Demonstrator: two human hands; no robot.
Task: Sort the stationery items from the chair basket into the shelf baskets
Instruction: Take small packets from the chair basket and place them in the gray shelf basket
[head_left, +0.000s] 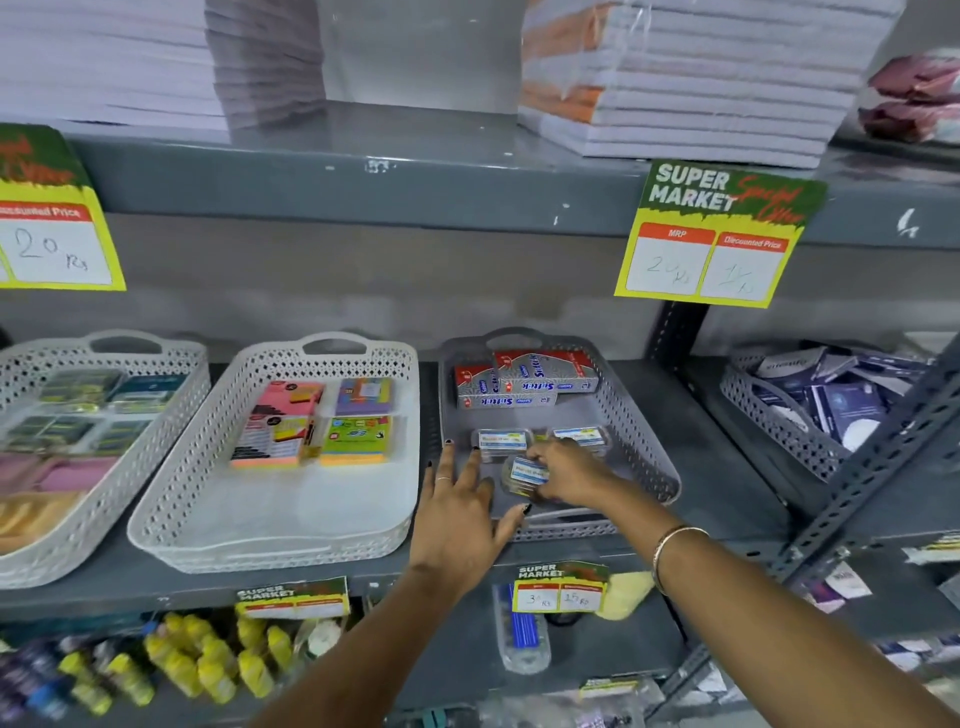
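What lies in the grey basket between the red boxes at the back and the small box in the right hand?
In the head view, two small clear boxes lie side by side between the red boxes and the right hand, inside the grey basket.

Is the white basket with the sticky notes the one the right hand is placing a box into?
No, the right hand holds a small clear box inside the grey basket.

Showing on the middle shelf: four perforated baskets (644, 441), the grey one holding two red boxes (545, 371) and three small clear labelled boxes (501, 441), the white one (270, 519) holding four sticky-note packs (358, 441); two hands (457, 525) reaching in; four price tags (711, 234) hanging.
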